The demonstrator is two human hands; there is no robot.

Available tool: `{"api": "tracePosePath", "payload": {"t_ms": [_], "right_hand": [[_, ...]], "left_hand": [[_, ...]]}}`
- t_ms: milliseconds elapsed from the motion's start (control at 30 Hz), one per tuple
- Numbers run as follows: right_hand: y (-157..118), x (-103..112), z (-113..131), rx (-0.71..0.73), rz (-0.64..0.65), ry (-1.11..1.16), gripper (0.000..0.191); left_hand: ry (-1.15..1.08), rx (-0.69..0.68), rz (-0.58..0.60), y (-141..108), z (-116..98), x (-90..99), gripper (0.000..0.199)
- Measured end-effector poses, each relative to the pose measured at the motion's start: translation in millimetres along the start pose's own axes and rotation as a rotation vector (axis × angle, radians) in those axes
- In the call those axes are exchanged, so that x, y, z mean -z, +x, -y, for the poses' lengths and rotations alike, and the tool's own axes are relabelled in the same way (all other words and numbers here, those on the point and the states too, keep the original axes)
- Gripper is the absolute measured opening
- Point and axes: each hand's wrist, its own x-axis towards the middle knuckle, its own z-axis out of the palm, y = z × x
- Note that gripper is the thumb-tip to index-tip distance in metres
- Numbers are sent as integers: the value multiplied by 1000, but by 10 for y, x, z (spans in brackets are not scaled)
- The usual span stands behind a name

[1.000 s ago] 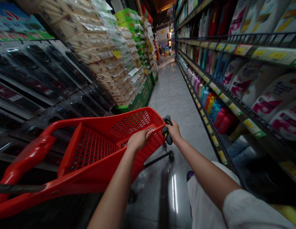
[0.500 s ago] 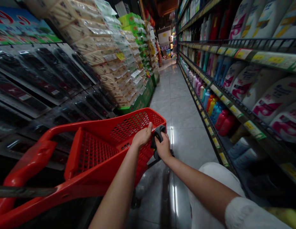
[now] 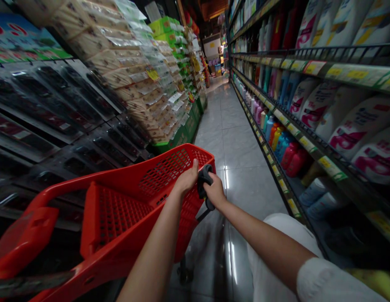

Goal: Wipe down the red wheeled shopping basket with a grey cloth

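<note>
Two hands are on the red cart (image 3: 126, 197) in the middle of the frame. The left hand (image 3: 187, 180) is curled over the red rim at the far end of the cart, fingers wrapped around the edge. The right hand (image 3: 215, 191) is just beside it, closed around a dark handle grip (image 3: 204, 178) that sticks up at the same end. The two hands are almost touching. The cart fills the lower left of the frame, and its mesh basket looks bare inside, with nothing put in it as far as can be seen. So it looks like the shopping is only at its start: the cart is held and rolling ground is ahead, but no goods are picked. The shiny tiled floor (image 3: 235, 142) runs up the middle of the frame to the far end of the aisle. On the right side, shelves (image 3: 308, 144) hold many bottles (image 3: 289, 155), pink, blue, orange and white, with yellow price tags along the edges. On the upper left, stacks of wrapped packs (image 3: 132, 75) lean high, and dark packets (image 3: 56, 105) hang lower down on the left. White clothing of the person shows at the lower right.
</note>
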Motion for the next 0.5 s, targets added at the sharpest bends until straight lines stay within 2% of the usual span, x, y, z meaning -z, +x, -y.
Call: {"api": "tracePosePath", "payload": {"t_ms": [33, 100, 200, 267, 333, 433, 500], "right_hand": [[6, 22, 19, -16, -1, 24, 31], [113, 119, 78, -43, -95, 74, 33], [397, 324, 186, 10, -234, 11, 39], [545, 424, 250, 75, -163, -177, 40], [578, 451, 302, 108, -47, -389, 42], [377, 358, 373, 120, 47, -592, 49], [144, 254, 421, 169, 122, -645, 51]], "left_hand": [[-10, 18, -4, -9, -9, 0, 101], [-45, 55, -22, -41, -23, 2, 100], [-177, 110, -18, -89, -23, 10, 99], [-336, 145, 41, -97, -7, 17, 97], [-531, 173, 146, -80, 17, 23, 99], [-749, 235, 284, -27, 52, 32, 109], [-810, 263, 264, 6, 70, 37, 112]]}}
